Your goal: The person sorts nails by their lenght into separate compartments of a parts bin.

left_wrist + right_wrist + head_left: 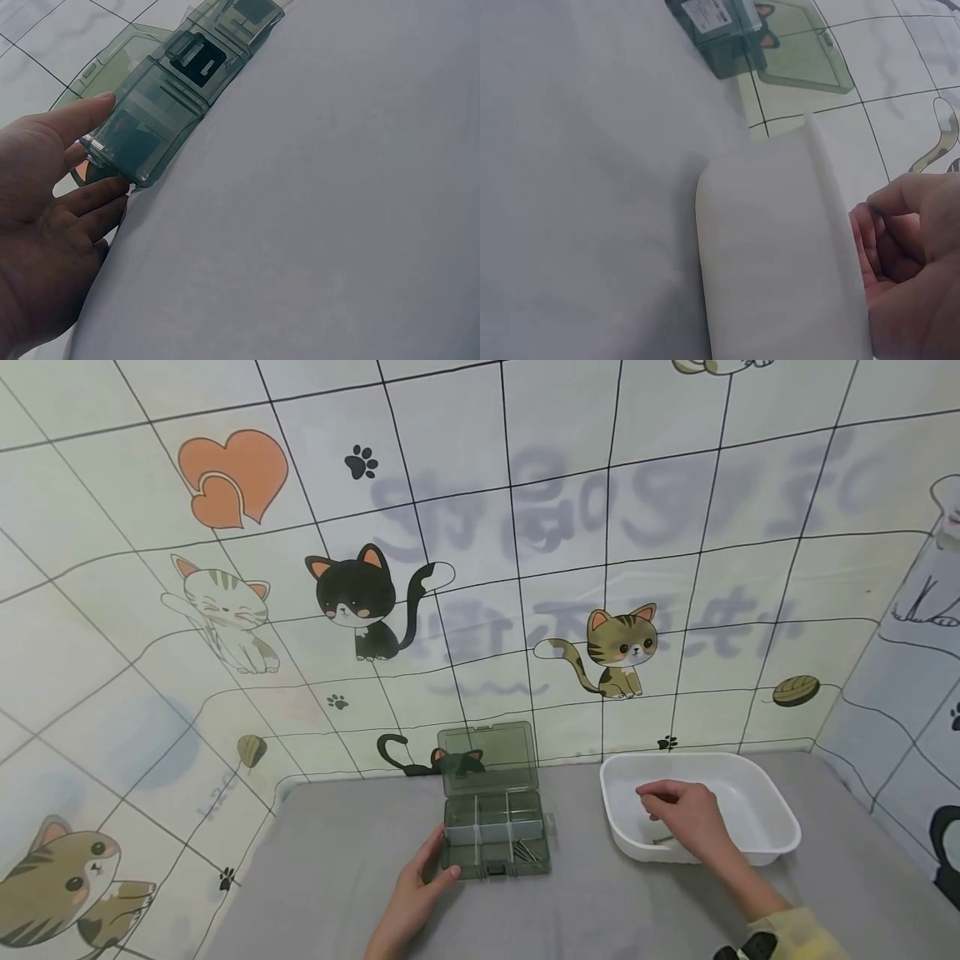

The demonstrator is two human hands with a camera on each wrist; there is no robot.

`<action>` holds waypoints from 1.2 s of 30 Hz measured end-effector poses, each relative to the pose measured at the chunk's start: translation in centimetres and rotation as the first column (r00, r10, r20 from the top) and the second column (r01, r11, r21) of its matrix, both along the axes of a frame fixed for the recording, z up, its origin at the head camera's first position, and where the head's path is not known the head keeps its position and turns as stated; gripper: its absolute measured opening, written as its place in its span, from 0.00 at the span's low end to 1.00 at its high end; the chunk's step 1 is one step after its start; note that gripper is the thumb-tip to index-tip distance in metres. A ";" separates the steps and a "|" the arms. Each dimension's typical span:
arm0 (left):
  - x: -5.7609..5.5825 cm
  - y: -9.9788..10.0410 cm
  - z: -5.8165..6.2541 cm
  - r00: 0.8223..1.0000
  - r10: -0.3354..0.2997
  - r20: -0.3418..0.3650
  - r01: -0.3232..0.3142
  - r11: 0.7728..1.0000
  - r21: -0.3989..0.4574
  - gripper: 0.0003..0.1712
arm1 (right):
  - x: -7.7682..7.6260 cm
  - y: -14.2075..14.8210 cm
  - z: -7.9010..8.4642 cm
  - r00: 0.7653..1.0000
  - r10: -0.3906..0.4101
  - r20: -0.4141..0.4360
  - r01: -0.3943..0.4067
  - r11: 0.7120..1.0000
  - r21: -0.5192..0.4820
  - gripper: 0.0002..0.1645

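Note:
A translucent grey-green compartment box (497,831) stands with its lid (489,760) raised at the back. Several thin metal pieces, like screws or nails, (527,852) lie in its front right compartment. My left hand (416,885) grips the box's front left corner, thumb on the front and fingers along the side. Over the white basin (776,835) is my right hand (686,818), fingers curled and thumb and index fingertips together. Nothing shows between those tips in the right wrist view (919,247). One small metal piece (663,840) lies in the basin below the hand.
Grey cloth (585,910) covers the table. A white tile-patterned sheet with cartoon cats (622,647) hangs behind and at both sides, close behind the box lid and basin. The basin stands to the right of the box, with a gap between.

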State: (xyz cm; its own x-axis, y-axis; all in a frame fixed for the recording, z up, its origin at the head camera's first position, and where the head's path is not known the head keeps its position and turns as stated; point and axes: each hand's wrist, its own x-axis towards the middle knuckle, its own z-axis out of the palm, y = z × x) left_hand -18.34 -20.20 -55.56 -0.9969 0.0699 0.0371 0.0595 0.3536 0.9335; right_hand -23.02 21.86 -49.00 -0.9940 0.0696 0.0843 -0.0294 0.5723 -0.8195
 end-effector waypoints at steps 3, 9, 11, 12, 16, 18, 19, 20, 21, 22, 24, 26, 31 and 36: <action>0.0 0.0 0.0 1.000 0.000 -0.002 0.000 1.000 0.001 0.41 | -0.2 0.5 0.0 1.000 0.002 0.005 -0.002 1.000 0.011 0.15; 0.1 0.0 -0.2 1.000 -0.013 -0.004 0.013 1.000 -0.001 0.41 | -0.6 1.2 0.0 0.999 -0.027 0.029 0.027 0.999 0.025 0.16; 0.1 0.0 -0.2 1.000 -0.014 -0.006 0.014 1.000 0.004 0.41 | -0.8 1.4 -0.2 0.999 -0.018 0.035 0.017 0.999 0.027 0.16; 0.1 0.1 -0.2 1.000 -0.014 -0.007 0.014 1.000 0.007 0.41 | -0.9 1.5 -0.2 0.999 -0.012 0.040 0.011 1.000 0.026 0.16; 0.1 0.0 -0.3 1.000 -0.011 -0.012 0.011 1.000 0.007 0.41 | -1.4 1.8 -0.6 0.997 0.002 0.071 -0.004 1.000 0.023 0.16; 0.1 0.0 -0.3 1.000 -0.009 -0.009 0.009 1.000 0.003 0.41 | -1.7 2.0 -0.8 0.996 0.004 0.088 -0.006 1.000 0.018 0.16; 0.1 0.0 -0.4 1.000 -0.009 -0.008 0.009 1.000 -0.001 0.41 | -1.8 2.0 -0.8 0.995 0.002 0.096 -0.004 1.000 0.018 0.16; 0.1 0.0 -0.4 1.000 -0.008 -0.006 0.008 1.000 -0.002 0.41 | -1.9 2.1 -0.9 0.995 0.002 0.101 -0.004 1.000 0.017 0.16; 0.2 0.0 -0.4 1.000 -0.009 -0.005 0.009 1.000 -0.001 0.41 | -2.0 2.2 -0.9 0.994 0.000 0.105 -0.002 1.000 0.018 0.17; 0.2 0.0 -0.4 1.000 -0.010 -0.004 0.010 1.000 0.000 0.41 | -2.0 2.2 -1.0 0.994 -0.001 0.106 -0.001 1.000 0.021 0.17; 0.2 0.0 -0.4 1.000 -0.011 -0.003 0.011 1.000 0.002 0.41 | -2.2 2.3 -1.0 0.995 -0.004 0.103 0.001 1.000 0.031 0.16; 0.3 0.0 -0.4 1.000 -0.011 -0.003 0.011 1.000 0.008 0.41 | -2.3 2.4 -1.1 0.996 -0.003 0.093 -0.002 0.999 0.047 0.16; 0.2 0.0 -0.3 1.000 -0.009 -0.006 0.009 1.000 0.016 0.40 | -2.7 2.4 -1.3 0.997 0.013 0.073 -0.019 0.996 0.084 0.15; 0.0 -0.1 -0.3 1.000 -0.009 -0.022 0.010 1.000 0.013 0.40 | -3.2 2.3 -1.3 0.998 0.030 0.058 -0.036 0.994 0.099 0.15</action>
State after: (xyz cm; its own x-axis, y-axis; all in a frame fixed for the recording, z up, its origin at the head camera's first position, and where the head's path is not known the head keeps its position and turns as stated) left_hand -18.33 -20.31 -55.81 -0.9951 0.0786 0.0598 0.0832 0.3407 0.9365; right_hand -26.27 24.19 -50.32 -0.9990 0.0304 0.0334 -0.0055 0.6512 -0.7589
